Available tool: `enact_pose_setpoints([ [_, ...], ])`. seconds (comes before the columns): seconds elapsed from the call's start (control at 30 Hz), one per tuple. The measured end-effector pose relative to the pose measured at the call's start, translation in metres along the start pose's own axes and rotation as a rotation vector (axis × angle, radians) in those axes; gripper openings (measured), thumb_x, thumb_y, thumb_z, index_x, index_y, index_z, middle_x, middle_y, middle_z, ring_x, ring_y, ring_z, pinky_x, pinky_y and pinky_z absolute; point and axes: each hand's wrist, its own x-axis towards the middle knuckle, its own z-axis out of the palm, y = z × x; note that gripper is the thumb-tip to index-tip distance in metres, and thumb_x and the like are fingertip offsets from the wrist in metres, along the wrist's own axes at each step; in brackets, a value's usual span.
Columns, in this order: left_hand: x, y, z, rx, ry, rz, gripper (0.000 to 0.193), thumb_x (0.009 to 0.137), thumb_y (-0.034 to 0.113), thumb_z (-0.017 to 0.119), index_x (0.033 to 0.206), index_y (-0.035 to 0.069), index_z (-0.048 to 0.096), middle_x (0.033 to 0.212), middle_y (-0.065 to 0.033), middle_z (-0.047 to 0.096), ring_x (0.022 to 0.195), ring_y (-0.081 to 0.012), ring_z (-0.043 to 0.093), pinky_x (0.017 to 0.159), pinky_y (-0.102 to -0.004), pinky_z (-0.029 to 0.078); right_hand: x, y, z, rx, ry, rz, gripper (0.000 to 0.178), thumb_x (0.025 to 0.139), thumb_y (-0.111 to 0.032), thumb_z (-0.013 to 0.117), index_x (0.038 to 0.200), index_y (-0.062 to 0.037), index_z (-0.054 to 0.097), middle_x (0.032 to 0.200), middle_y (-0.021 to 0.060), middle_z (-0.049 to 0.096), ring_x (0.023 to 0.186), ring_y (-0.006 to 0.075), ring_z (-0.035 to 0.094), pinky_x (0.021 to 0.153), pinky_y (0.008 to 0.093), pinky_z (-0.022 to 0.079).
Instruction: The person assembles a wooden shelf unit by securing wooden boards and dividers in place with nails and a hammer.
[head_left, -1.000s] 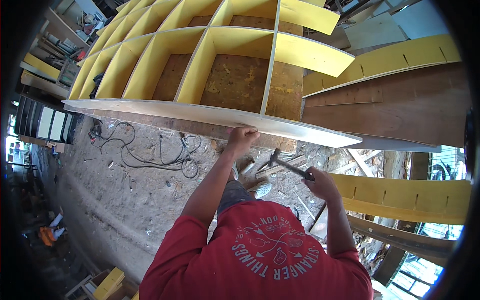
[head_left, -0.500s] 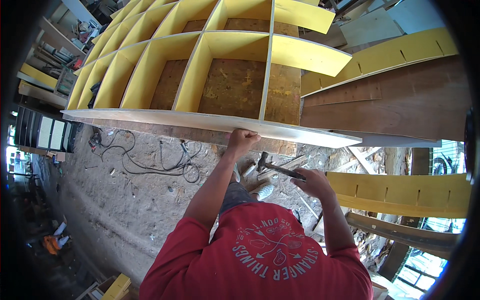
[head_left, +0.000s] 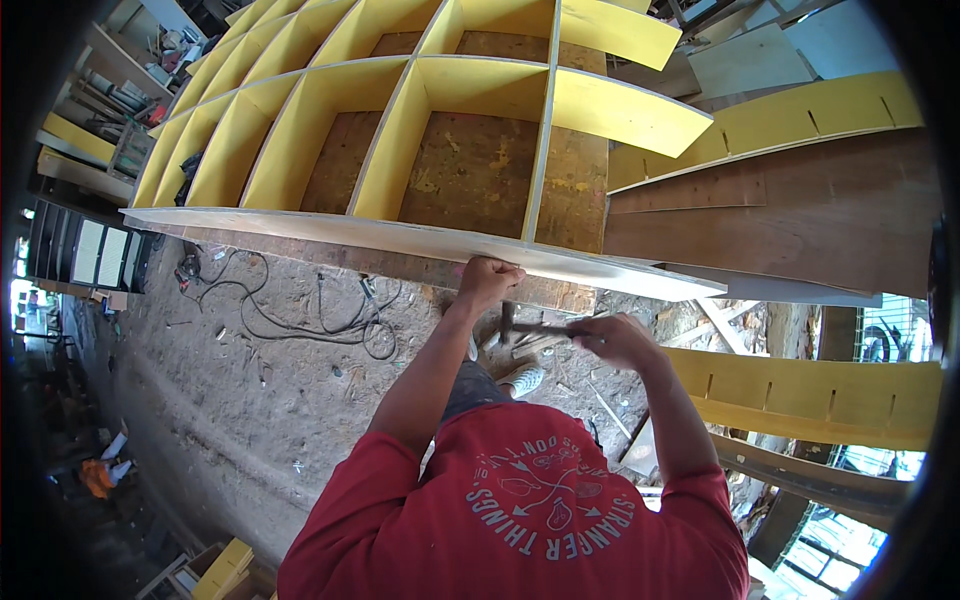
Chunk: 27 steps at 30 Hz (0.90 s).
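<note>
A yellow slatted grid frame (head_left: 466, 73) of crossed boards stands on a paint-stained wooden table (head_left: 466, 170). Along its near side runs a long pale board (head_left: 350, 226) on edge. My left hand (head_left: 490, 283) is closed, thumb and fingers pinched together against the outer face of this board; whatever they hold is too small or hidden to make out. To the right and a bit lower, my right hand (head_left: 618, 341) grips the handle of a hammer (head_left: 540, 329). The hammer's head lies just below my left hand, apart from the board.
Black cables (head_left: 300, 325) lie coiled on the dusty floor at left. Slotted yellow boards (head_left: 800, 392) and brown plywood sheets (head_left: 780, 215) extend along the right. A black rack-like object (head_left: 85, 250) stands far left. My shoe (head_left: 523, 379) is on the floor below the hammer.
My right hand has moved up and slightly left, bringing the hammer more level and its head leftward beneath my left hand. My left hand keeps its place at the board.
</note>
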Motion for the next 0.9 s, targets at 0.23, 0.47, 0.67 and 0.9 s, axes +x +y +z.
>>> enact_pose_setpoints([
  [0.23,0.0,0.0,0.0,0.056,0.022,0.007,0.023,0.09,0.022,0.086,0.1,0.001,0.084,0.094,-0.0072,0.082,0.085,-0.0125,0.074,0.082,-0.0291,0.057,0.009,0.001,-0.008,-0.111,-0.09,-0.041,0.034,0.1,-0.046,0.068,0.13,-0.0326,0.076,0.105,0.0104,0.08,0.103,0.0343,0.075,0.094,0.0481,0.057],
  [0.47,-0.002,0.006,0.001,0.027,0.025,-0.004,0.024,0.09,0.024,0.086,0.1,0.001,0.084,0.092,-0.0056,0.082,0.085,-0.0118,0.073,0.083,-0.0291,0.056,0.01,-0.002,-0.011,-0.064,-0.132,-0.015,0.034,0.1,-0.046,0.069,0.13,-0.0338,0.077,0.11,0.0091,0.08,0.105,0.0332,0.074,0.097,0.0481,0.056],
  [0.67,0.001,-0.002,0.001,-0.035,0.033,0.018,0.024,0.091,0.024,0.085,0.097,0.001,0.084,0.089,-0.0059,0.081,0.083,-0.0117,0.073,0.082,-0.0282,0.056,0.013,0.002,-0.011,-0.008,-0.047,0.086,0.035,0.098,-0.049,0.071,0.131,-0.0362,0.076,0.112,0.0073,0.08,0.107,0.0325,0.075,0.098,0.0471,0.056],
  [0.9,-0.013,0.02,-0.025,-0.182,-0.103,-0.237,0.071,0.093,0.05,0.083,0.136,-0.005,0.068,0.126,-0.0179,0.075,0.106,-0.0223,0.072,0.096,-0.0358,0.055,0.013,0.011,-0.012,0.002,-0.064,0.071,0.036,0.099,-0.048,0.07,0.133,-0.0362,0.075,0.11,0.0082,0.08,0.104,0.0326,0.076,0.096,0.0462,0.057],
])
